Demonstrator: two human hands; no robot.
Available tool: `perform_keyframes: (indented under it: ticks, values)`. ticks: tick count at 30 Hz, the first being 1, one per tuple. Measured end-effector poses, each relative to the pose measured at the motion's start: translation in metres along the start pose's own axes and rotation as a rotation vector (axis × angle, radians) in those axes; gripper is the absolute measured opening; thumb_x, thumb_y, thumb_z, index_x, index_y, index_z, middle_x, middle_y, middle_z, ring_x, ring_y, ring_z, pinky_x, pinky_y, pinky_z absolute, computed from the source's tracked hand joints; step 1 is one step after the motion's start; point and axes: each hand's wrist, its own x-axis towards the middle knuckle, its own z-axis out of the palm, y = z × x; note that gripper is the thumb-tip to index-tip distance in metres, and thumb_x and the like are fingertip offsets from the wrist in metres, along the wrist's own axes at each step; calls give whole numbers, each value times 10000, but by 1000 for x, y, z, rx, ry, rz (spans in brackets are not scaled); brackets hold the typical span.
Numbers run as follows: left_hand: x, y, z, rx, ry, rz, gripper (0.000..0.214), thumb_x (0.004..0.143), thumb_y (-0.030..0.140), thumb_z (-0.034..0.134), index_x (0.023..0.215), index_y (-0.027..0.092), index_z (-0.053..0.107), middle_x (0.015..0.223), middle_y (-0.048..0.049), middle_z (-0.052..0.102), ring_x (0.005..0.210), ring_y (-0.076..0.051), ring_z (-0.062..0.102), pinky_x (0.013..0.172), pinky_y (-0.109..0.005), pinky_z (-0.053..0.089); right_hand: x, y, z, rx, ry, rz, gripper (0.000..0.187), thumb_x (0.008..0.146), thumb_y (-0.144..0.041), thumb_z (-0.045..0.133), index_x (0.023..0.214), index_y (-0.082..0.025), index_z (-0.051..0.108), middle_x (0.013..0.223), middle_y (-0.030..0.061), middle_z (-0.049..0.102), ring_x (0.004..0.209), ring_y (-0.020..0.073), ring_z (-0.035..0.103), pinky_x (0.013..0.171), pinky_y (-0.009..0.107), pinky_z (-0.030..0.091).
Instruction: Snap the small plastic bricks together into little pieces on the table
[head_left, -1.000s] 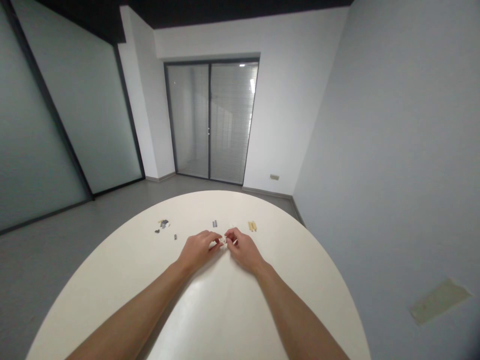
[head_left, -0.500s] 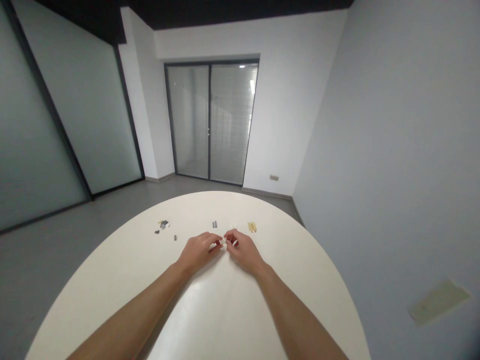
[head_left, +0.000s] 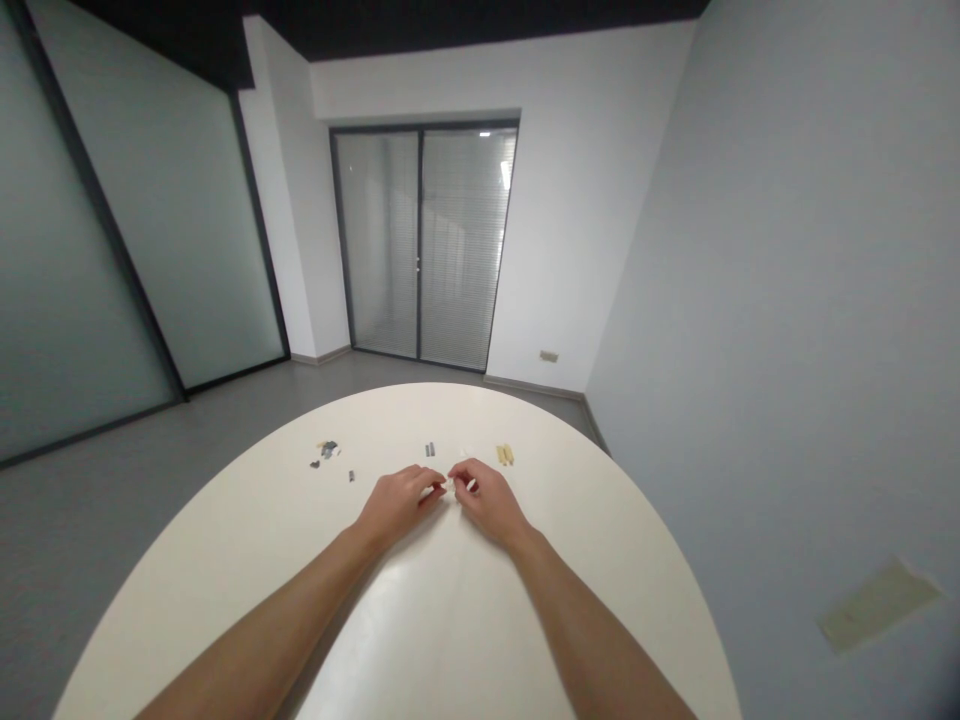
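Observation:
Over the middle of the table, my left hand (head_left: 402,502) and my right hand (head_left: 484,496) meet almost fingertip to fingertip. A small whitish piece (head_left: 450,485) sits between them, pinched by the fingers of both hands; its exact shape is too small to make out. Just beyond the fingers lie two small grey pieces (head_left: 430,450) side by side. Past my right hand rest tan-yellow pieces (head_left: 505,455) and a faint white bit (head_left: 463,453). A lone grey piece (head_left: 351,476) lies left of my left hand.
The round white table (head_left: 420,620) carries everything. At its far left is a little pile of dark grey, white and yellow bits (head_left: 328,449), with a dark piece (head_left: 315,464) beside it. A wall (head_left: 787,300) rises close on the right; glass doors (head_left: 420,250) stand behind.
Both hands keep nearly the same place. The right fingers have shifted slightly around the whitish piece. The pieces on the table lie as before.

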Motion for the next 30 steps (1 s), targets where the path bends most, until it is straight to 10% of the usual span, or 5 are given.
perform_keyframes:
  ticks: [30]
  values:
    - [1,0,-1,19,32,-37,196,935,289,547,1100,265,650,977,-6,742,893,-161,694,719,-248,521,0,2,2,11,-11,30,138,917,-279,537,1037,-246,598,890,-5,679,741,138,616,706,267,473]
